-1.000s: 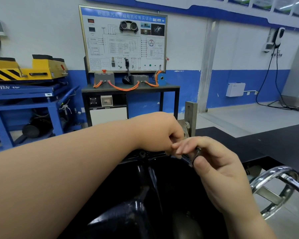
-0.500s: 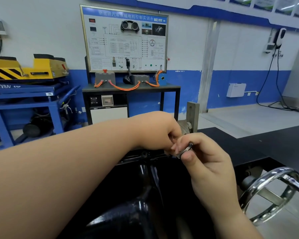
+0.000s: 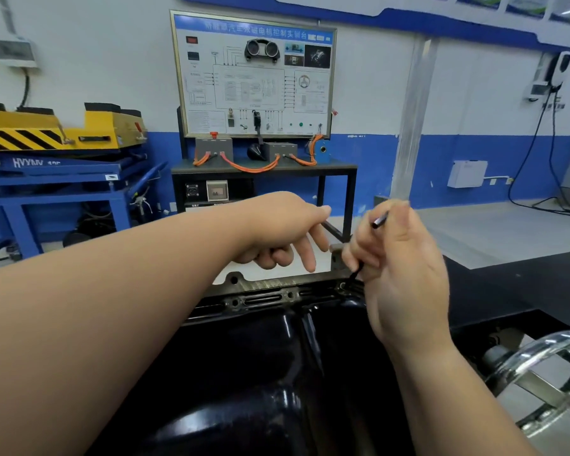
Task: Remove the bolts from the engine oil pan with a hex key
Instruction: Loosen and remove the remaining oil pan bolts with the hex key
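Note:
The glossy black oil pan (image 3: 277, 373) fills the lower middle of the head view, its far flange (image 3: 264, 296) showing slots and bolt holes. My right hand (image 3: 399, 274) grips a thin dark hex key (image 3: 379, 220); one end sticks up above my fingers, the other points down toward a bolt hole (image 3: 343, 286) at the flange's right end. My left hand (image 3: 283, 232) hovers above the flange just left of the right hand, its fingers loosely curled and pointing down, holding nothing I can see.
A chrome handwheel (image 3: 540, 373) sits at the lower right beside the dark stand top (image 3: 507, 284). A training board on a black table (image 3: 260, 166) stands behind, and a blue and yellow lift (image 3: 53, 153) is at the left.
My hands have come apart. The left hand let go and lifted off to the left, uncovering the flange; the right hand turned upright with the hex key, and the view tilted slightly down.

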`<state>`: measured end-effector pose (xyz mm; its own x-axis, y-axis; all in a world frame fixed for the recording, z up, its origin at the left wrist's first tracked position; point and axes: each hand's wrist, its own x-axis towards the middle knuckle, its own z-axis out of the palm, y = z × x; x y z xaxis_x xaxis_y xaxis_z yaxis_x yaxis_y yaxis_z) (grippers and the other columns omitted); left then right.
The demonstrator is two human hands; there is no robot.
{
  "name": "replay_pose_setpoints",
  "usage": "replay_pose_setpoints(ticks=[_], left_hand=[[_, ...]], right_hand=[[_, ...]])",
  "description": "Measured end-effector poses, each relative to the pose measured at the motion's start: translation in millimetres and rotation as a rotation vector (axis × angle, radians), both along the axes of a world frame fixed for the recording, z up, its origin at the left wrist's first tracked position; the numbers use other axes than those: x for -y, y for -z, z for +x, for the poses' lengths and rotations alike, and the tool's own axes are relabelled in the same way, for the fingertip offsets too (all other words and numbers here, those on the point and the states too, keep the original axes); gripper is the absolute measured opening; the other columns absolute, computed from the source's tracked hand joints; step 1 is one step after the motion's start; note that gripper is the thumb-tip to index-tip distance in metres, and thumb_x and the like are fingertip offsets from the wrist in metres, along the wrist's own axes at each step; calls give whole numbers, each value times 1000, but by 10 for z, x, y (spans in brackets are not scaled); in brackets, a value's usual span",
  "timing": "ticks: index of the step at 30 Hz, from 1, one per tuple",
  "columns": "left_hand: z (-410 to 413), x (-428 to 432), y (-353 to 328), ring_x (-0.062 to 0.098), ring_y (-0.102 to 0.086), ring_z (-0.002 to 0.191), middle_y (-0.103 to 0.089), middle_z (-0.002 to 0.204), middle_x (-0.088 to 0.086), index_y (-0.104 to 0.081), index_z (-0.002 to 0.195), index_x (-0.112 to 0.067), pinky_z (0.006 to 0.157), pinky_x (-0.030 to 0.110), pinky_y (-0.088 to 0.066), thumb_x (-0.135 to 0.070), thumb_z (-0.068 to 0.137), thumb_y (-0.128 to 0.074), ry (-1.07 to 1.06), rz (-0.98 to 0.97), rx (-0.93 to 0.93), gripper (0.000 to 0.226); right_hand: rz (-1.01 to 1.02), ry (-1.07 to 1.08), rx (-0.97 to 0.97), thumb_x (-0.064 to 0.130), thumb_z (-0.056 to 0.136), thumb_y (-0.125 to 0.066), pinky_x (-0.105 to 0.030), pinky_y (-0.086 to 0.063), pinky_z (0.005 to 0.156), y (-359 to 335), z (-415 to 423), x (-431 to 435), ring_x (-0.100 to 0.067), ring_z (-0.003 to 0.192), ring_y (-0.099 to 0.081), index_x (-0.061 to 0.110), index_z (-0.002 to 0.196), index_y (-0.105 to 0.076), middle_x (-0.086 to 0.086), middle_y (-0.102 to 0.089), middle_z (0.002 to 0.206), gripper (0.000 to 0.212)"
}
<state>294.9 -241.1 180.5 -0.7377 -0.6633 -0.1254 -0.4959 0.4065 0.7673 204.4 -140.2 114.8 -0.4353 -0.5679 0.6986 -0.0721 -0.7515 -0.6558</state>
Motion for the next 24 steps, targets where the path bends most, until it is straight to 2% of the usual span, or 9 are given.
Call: replay_pose_setpoints(ticks=[4, 6, 7, 9, 13, 15, 17, 20, 24], left_hand=[[-20, 24, 45, 12, -28, 29, -65, 61, 11, -60, 90, -5, 35, 12, -20, -48, 98, -31, 14, 27, 2, 52], [-31, 15, 46, 12, -29, 29, -65, 60, 11, -61, 92, -4, 34, 12, -20, -51, 97, -30, 25, 41, -12, 56], [-35, 9, 42, 13, -29, 28, -65, 60, 11, -61, 93, -4, 34, 12, -20, -53, 96, -29, 29, 50, -25, 59], [-37, 0, 22, 13, -30, 28, -64, 61, 14, -61, 93, -3, 34, 12, -20, -57, 95, -27, 29, 72, -63, 64], [-10, -30, -25, 14, -31, 28, -63, 59, 16, -57, 85, -4, 34, 9, -19, -65, 91, -25, 29, 140, -151, 69], [-2, -46, -41, 14, -34, 28, -59, 55, 10, -55, 87, -4, 34, 8, -19, -67, 90, -24, 27, 139, -185, 71], [5, -55, -60, 15, -37, 29, -58, 66, 13, -56, 93, -4, 33, 9, -19, -69, 89, -24, 13, 123, -210, 73], [28, -56, -79, 18, -41, 32, -55, 83, 21, -57, 105, 0, 31, 9, -19, -71, 87, -24, 6, 129, -215, 81], [38, -57, -83, 19, -51, 33, -59, 63, 9, -57, 91, -3, 32, 7, -20, -69, 89, -23, 22, 142, -221, 75]], right_hand=[[-79, -187, 163, 51, 90, -33, -17, -24, 42, -87, -94, -104, -7, 42, -20, 23, 53, -43, 11, -28, 48, 48], [-37, -214, 216, 54, 87, -40, -15, -17, 40, -95, -111, -108, -7, 43, -17, 20, 55, -43, 9, -27, 48, 46], [-6, -203, 206, 55, 82, -51, -15, -16, 39, -87, -109, -102, -7, 43, -17, 20, 58, -45, 9, -28, 49, 44], [61, -81, 82, 39, 73, -68, -16, -22, 39, -71, -95, -79, -6, 42, -23, 24, 62, -50, 9, -32, 51, 26], [150, 263, -257, 15, 81, -66, -18, -34, 51, -78, -24, -22, -7, 48, -32, 25, 76, -59, 9, -33, 51, 13], [206, 343, -377, 14, 83, -68, -14, -33, 51, -106, 24, 3, -4, 47, -35, 23, 77, -62, 12, -36, 45, 12], [303, 373, -492, 19, 83, -68, -11, -31, 51, -148, 72, 24, -1, 47, -43, 25, 76, -65, 18, -46, 43, 9], [381, 365, -571, 21, 85, -66, -5, -34, 51, -187, 119, 39, 7, 49, -50, 23, 71, -66, 22, -48, 39, 15], [399, 330, -522, 16, 86, -62, -5, -34, 48, -233, 159, 59, 3, 45, -48, 16, 62, -62, 17, -48, 37, 24]])
